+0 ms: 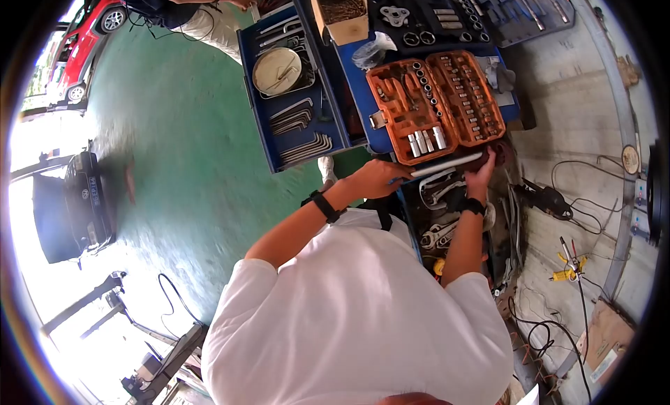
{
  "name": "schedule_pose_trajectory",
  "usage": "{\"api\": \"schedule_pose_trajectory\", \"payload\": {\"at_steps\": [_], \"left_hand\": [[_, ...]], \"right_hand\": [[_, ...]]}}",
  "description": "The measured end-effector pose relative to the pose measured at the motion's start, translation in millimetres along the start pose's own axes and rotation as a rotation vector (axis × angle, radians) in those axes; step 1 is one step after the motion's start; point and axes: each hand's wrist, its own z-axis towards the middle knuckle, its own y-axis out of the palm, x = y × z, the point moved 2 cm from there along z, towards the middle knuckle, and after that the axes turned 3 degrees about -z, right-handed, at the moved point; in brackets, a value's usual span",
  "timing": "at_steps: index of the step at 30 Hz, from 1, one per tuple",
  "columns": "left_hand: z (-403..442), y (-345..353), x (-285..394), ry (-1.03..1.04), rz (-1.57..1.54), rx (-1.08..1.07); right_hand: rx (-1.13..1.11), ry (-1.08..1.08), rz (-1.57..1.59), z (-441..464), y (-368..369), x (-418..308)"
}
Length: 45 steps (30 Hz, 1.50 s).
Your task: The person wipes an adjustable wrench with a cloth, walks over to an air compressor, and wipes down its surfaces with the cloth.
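Smooth, pale metal, by its look, on the bar (447, 166); matt plastic on the socket case (399, 129); shiny metal on the sockets (422, 142); smooth painted metal, seemingly, on the drawer (260, 106); glossy floor (188, 182); matt cloth on the shirt (363, 300).

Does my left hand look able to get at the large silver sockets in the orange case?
Probably yes: the orange case lies open just beyond the left hand, with nothing covering the large silver sockets. That hand is on the silvery bar, so it may need to let go first.
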Motion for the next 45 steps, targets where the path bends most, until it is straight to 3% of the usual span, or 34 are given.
{"api": "schedule_pose_trajectory", "payload": {"at_steps": [3,6,8,10,12,14,15,17,19,21,23,24,26,29,38,43,45], "left_hand": [[-2.2,-7.3,-3.0,0.037,-0.052,-0.027],[-10.6,-19.2,-9.4,0.197,-0.053,0.029],[-19.8,-44.9,-23.4,0.059,-0.306,-0.184],[-30.2,-74.6,-53.8,-0.001,-0.38,-0.21],[-42.8,-99.5,-96.4,-0.237,-0.683,-0.068],[-43.1,-113.7,-162.4,-0.387,-0.664,0.176],[-40.4,-116.9,-166.9,-0.375,-0.672,0.181],[-40.1,-126.6,-179.5,-0.636,-0.614,0.553],[-30.9,-123.1,-194.7,-0.679,-0.655,0.539],[-20.8,-119.8,-183.7,-0.727,-0.66,0.516],[-5.8,-108.3,-199.2,-0.68,-0.627,0.497],[3.2,-97.4,-210.7,-0.687,-0.586,0.502],[8.0,-96.8,-214.7,-0.688,-0.558,0.518],[3.4,-99.2,-205.3,-0.642,-0.507,0.479],[3.1,-92.3,-210.2,-0.57,-0.319,0.591],[-7.9,-89.2,-226.0,-0.605,-0.375,0.456],[-24.5,-102.3,-216.2,-0.66,-0.381,0.45]], "right_hand": [[-0.122,-0.016,-0.257,-10.3,-10.1,17.9],[-0.041,0.01,-0.51,-25.4,-17.6,42.3],[0.021,-0.022,-0.663,-37.4,-11.8,42.5],[-0.025,0.033,-0.957,-45.8,-4.8,35.6],[-0.08,0.029,-1.12,-67.4,5.3,29.3],[-0.166,-0.106,-1.141,-97.4,18.6,26.6],[-0.221,-0.203,-1.151,-111.2,20.1,25.1],[-0.034,-0.053,-1.397,-91.7,-30.4,35.5],[-0.278,0.027,-1.25,-137.5,-9.4,37.1],[-0.396,0.042,-1.35,-175.4,16.5,44.1],[-0.505,0.32,-1.19,-201.1,38.5,59.0],[-0.509,0.317,-1.213,-208.0,51.4,66.8],[-0.841,0.072,-1.255,-220.5,79.7,81.6],[-0.883,0.028,-1.255,-226.4,106.2,98.1],[-0.786,-0.301,-1.523,-220.9,135.1,102.9],[-0.643,-0.568,-1.764,-215.3,168.7,133.8],[-0.799,-1.277,-1.63,-211.6,194.2,155.6]]}}
